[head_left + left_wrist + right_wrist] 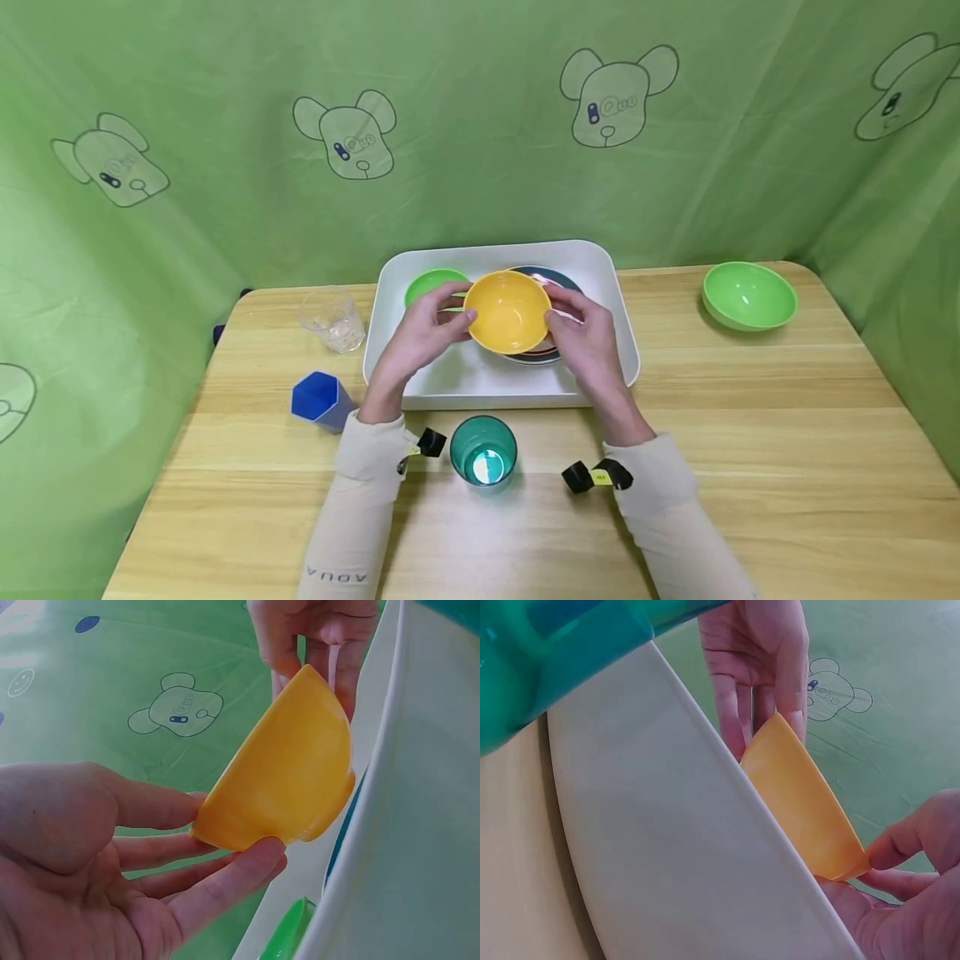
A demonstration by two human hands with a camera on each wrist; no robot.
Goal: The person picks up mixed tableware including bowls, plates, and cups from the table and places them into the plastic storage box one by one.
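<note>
A yellow bowl (508, 312) is held between both hands above a white tray (480, 390). My left hand (426, 332) pinches its left rim, thumb on the rim and fingers beneath, as the left wrist view shows on the bowl (289, 765). On the opposite side my right hand (588, 333) grips the rim between thumb and fingers; the right wrist view shows this hand (907, 885) too. In the tray, a green bowl (429, 282) lies at the left, and a dark-rimmed plate (558, 275) lies partly hidden behind the yellow bowl and right hand.
A teal cup (483, 450) stands on the wooden table (262, 508) between the forearms. Left of the tray are a clear glass (335, 321) and a blue hexagonal cup (322, 402). Another green bowl (750, 297) sits at the far right. Green curtain (480, 125) hangs behind.
</note>
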